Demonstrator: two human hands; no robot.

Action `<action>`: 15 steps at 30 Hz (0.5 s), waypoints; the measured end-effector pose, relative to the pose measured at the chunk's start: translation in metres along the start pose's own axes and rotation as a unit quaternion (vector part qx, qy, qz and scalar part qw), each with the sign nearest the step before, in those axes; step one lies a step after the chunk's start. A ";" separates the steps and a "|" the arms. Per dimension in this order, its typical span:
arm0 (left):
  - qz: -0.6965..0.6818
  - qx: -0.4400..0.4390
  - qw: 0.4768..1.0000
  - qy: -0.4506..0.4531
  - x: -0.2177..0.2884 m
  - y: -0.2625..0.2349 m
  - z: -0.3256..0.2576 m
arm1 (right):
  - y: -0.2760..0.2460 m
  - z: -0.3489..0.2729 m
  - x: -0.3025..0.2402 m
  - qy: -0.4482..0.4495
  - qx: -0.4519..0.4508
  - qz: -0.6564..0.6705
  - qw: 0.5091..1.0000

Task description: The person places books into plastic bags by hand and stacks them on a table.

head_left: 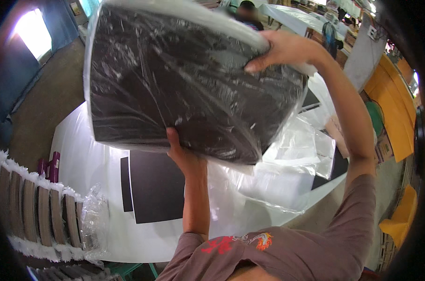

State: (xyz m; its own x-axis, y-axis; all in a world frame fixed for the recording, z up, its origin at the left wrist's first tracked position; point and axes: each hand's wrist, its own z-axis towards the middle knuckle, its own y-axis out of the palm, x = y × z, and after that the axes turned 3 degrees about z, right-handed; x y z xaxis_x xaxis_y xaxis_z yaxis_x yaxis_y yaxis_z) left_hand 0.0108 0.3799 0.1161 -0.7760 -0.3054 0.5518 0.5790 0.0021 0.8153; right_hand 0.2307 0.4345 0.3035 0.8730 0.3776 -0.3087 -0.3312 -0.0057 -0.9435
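The dark pack (pixel 175 84) is off the table (pixel 151 241), held up in front of the person and hiding the table's far edge. The left hand (pixel 183 158) grips its lower edge, thumb flat on the near face and fingers out of sight behind; the right hand (pixel 287 50) clasps the upper right corner, thumb on the front. Clear plastic covers the face that shows, so the wrapping of this one looks largely done, though whether its open end is sealed (the back is hidden) I cannot tell. Left to handle, by my judgement, are the black boards (pixel 156 187), which lie bare and overlapping between the table's middle and its left edge, with no wrap visible over them. Loose clear plastic sheets (pixel 287 178) spread toward the table's right edge, some creased, and look unused. Beside the near left corner stands a row of wrapped packs (pixel 44 215) on edge, white frilled plastic along their ends; these seem finished, but how many remain overall does not show.
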 end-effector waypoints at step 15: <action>0.253 0.055 0.947 -0.188 -0.084 0.046 0.092 | 0.020 0.215 0.105 -0.213 0.293 -0.035 0.931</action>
State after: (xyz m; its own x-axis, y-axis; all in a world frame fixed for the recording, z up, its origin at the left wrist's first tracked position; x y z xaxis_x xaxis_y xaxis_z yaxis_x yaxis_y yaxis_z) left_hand 0.0798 0.4928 0.1233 -0.4517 0.1219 0.8838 0.8874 0.1639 0.4309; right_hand 0.2387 0.6729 0.2782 0.7195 0.6924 -0.0550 -0.5265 0.4920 -0.6933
